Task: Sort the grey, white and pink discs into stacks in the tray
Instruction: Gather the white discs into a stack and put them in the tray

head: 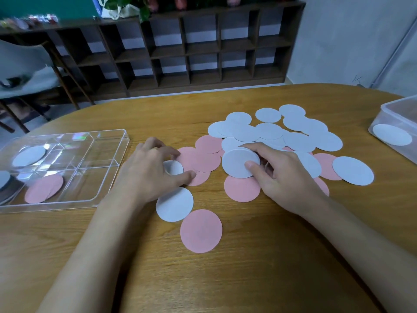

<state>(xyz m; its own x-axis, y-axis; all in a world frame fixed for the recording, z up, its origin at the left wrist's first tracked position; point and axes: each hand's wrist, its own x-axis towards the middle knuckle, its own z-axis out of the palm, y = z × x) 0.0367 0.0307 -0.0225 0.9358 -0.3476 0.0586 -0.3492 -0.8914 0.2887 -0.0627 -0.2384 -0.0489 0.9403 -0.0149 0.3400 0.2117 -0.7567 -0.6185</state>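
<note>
Loose thin round discs, white ones (293,141) and pink ones (200,230), lie overlapping across the middle of the oval wooden table (248,279). They reach toward its right edge, where a clear plastic box (397,109) holds one more white disc. The clear plastic compartment tray (67,206) sits at the left edge, close enough for short carries. It holds a small pink stack (42,188), a white disc (29,155) and a darker pile at the frame's border that is hard to read.

Both forearms reach in from the near edge, wrists low. The right hand (282,175) pinches a tilted white disc (237,163), thumb on top, apparently peeling it off the heap. The left hand (153,168) curls over a half-hidden white disc (173,167), thumb and fingertips gripping its rim. Gathering same-coloured discs first seems to be the aim.
</note>
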